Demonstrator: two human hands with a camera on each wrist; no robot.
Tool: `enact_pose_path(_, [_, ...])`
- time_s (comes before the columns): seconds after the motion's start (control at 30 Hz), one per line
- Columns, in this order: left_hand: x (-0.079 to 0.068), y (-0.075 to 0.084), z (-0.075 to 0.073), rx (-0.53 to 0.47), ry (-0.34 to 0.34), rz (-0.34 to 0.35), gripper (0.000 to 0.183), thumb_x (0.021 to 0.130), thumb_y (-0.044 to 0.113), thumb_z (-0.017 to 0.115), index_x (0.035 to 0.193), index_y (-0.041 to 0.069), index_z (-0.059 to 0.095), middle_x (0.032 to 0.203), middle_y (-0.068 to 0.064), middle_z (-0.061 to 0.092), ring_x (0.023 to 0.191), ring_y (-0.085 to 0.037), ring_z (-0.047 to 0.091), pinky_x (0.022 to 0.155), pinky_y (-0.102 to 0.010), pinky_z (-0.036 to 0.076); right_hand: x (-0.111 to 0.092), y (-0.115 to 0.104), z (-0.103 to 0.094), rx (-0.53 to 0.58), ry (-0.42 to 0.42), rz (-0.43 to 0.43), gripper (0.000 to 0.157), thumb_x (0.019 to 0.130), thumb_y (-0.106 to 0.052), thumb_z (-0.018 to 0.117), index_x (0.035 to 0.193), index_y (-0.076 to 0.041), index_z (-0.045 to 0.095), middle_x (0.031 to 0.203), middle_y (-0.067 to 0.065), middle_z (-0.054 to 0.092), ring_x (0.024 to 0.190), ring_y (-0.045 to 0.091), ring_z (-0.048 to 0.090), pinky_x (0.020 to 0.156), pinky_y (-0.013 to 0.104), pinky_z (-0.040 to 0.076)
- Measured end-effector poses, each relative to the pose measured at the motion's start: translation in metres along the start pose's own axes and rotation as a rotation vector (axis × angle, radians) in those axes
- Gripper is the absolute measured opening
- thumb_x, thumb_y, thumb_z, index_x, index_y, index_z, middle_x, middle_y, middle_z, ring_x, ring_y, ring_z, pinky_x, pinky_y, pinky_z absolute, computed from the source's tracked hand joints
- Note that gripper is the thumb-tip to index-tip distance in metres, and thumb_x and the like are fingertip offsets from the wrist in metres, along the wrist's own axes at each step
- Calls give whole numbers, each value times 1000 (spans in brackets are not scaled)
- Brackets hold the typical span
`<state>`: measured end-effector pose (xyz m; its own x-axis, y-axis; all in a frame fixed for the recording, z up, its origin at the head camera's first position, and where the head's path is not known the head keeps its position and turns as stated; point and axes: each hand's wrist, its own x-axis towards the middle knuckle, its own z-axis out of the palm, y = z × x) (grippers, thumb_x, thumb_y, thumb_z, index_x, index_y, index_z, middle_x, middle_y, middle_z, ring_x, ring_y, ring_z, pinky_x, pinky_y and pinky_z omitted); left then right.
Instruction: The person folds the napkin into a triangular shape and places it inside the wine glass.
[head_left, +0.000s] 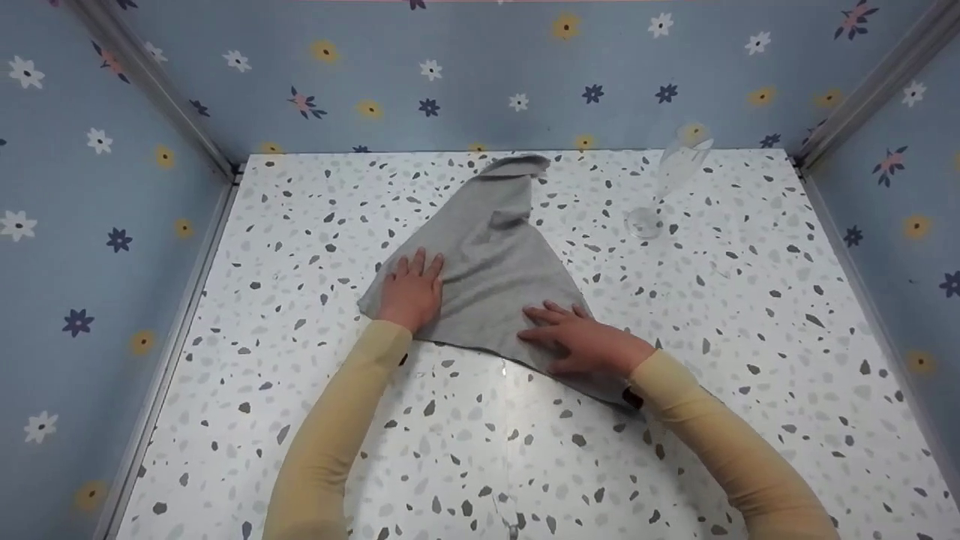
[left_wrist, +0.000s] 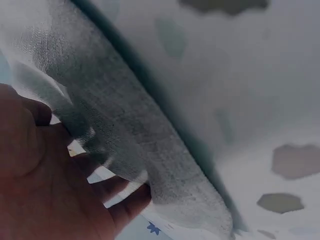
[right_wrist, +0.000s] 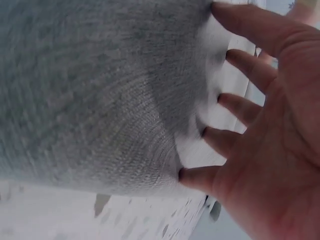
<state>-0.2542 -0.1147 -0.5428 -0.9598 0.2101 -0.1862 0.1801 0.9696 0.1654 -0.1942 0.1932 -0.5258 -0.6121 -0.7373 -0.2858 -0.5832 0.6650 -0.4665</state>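
Two hands lie on one grey cloth (head_left: 487, 270). The left hand (head_left: 411, 296) rests on the left side of the cloth, with its fingers spread a little. The right hand (head_left: 589, 341) rests on the near right part of the cloth, with its fingers spread wide. In the right wrist view, all five of its fingers (right_wrist: 242, 108) show, and their tips touch the cloth.

The one cloth lies on one white table (head_left: 285, 375) with lots of grey spots. It looks a bit like a triangle, with its far tip curled over. Near that tip there is one small fold sticking up, and soft wrinkles run between the two hands.

One clear glass (head_left: 682, 166) with a stem and a round foot stands to the right of the cloth's far end, apart from it. Two yellow sleeves (head_left: 349, 401) come in from the near side of the cloth.

Three blue walls with flowers stand around: one back wall (head_left: 487, 45) beyond the cloth, one left wall (head_left: 60, 187) and one right wall (head_left: 900, 277), each well apart from the cloth.
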Motion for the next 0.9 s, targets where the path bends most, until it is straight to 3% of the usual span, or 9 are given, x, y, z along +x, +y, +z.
enact_pose_path(0.23, [-12,1,2,-23,24,-9,50,104,32,30,151,15,31,154,-18,24,137,-44,23,106,-60,24,-2,7,-6,28,12,-7,70,79,-24,76,143,-22,48,157,4,20,144,33,8,112,57,4])
enact_pose_path(0.4, [-12,-2,2,-14,47,33,50,104,33,33,149,13,34,152,-20,27,135,-44,26,105,-60,24,-6,-11,-6,36,40,153,68,82,-28,72,143,-17,46,156,11,23,142,35,15,113,51,14])
enact_pose_path(0.5, [-7,-6,2,-12,38,78,50,104,34,32,150,13,33,153,-19,26,137,-43,23,107,-58,23,-7,-24,-2,21,68,243,68,84,-32,70,145,-16,43,155,15,23,141,37,19,112,53,17])
enact_pose_path(0.67, [7,-12,-1,1,13,157,50,105,34,28,150,14,32,154,-17,25,140,-40,19,110,-56,18,-6,-46,12,-37,86,293,71,86,-39,67,148,-19,38,155,18,20,140,41,19,109,60,17])
enact_pose_path(0.9, [29,-13,-9,5,-7,208,50,105,37,27,151,16,32,155,-13,24,142,-37,16,113,-52,15,4,-68,32,-13,133,350,72,86,-40,63,150,-24,34,157,17,14,140,44,13,105,66,17])
